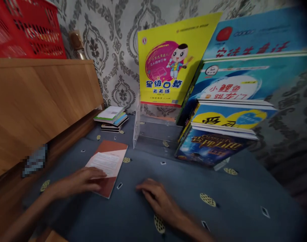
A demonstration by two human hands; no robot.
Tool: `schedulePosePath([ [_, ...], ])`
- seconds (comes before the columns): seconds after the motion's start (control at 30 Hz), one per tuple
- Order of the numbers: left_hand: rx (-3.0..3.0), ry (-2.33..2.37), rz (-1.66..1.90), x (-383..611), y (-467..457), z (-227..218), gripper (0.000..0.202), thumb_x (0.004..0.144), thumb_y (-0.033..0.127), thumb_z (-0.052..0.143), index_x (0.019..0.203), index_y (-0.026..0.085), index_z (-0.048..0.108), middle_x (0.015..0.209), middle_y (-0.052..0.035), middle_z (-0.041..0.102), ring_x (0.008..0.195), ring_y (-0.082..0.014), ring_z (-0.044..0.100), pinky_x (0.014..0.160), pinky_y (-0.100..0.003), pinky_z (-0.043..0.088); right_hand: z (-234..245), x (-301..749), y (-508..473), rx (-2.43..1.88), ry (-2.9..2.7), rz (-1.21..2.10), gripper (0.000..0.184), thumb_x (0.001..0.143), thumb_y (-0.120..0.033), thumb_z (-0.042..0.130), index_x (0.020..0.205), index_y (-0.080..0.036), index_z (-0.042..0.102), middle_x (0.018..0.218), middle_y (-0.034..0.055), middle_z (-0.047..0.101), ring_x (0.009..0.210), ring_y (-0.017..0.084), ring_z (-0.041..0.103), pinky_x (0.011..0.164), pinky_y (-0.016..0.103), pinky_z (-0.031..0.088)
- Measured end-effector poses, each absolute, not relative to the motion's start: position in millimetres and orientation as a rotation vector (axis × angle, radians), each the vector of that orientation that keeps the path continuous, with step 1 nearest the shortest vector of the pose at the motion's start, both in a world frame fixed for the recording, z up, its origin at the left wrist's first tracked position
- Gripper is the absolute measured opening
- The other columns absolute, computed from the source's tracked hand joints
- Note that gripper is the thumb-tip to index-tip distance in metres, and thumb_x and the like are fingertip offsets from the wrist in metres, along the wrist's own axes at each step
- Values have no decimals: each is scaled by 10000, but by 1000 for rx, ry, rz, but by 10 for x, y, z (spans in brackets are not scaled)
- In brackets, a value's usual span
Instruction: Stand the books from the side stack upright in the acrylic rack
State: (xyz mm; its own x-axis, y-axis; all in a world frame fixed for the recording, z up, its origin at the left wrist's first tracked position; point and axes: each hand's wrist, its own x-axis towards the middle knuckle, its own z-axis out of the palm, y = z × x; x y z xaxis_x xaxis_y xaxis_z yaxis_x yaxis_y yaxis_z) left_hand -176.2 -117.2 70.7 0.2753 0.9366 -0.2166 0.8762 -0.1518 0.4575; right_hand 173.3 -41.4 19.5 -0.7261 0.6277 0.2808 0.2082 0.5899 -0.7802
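OK so here's the setup: a patterned blue-grey cloth (pixel 148 171) with everything on it, and a thin reddish-brown booklet (pixel 112 161) lying flat over toward the cloth's left edge. The booklet sits at a slant and has a pale panel with small print across the middle, way too tiny for me to read.

The left hand (pixel 84 181) is palm down over the booklet's near left part, fingers stretched out loosely and not gripping anything. Can't tell if it's pressing or just barely above the page. The right hand (pixel 157 198) is nearer the cloth's near edge, to the right of the booklet and well apart from it, fingers loosely curled with nothing visible in them.

Up by the far left corner there's a small stack of books (pixel 111 118), a bit messy. Along the far edge stands a clear plastic rack (pixel 156 132): a yellow workbook (pixel 193 43) upright at its left end, then a row of blue picture books (pixel 219 79) tilting to the right, with a dark blue book (pixel 206 148) nearest the hands. A wooden cabinet (pixel 42 107) runs past the left edge, with a red basket (pixel 42 48) on top.
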Motion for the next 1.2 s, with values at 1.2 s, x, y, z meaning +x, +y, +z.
schedulePosePath([
  [1.2,2397,2058,516,-269,-1159,-94,591,1013,461,381,1527,178,310,1552,-178,386,1427,-337,374,1105,-532,397,144,1803,-429,-769,-2447,387,297,942,-163,520,1216,-152,634,1306,133,647,1264,240,553,1136,456,387],
])
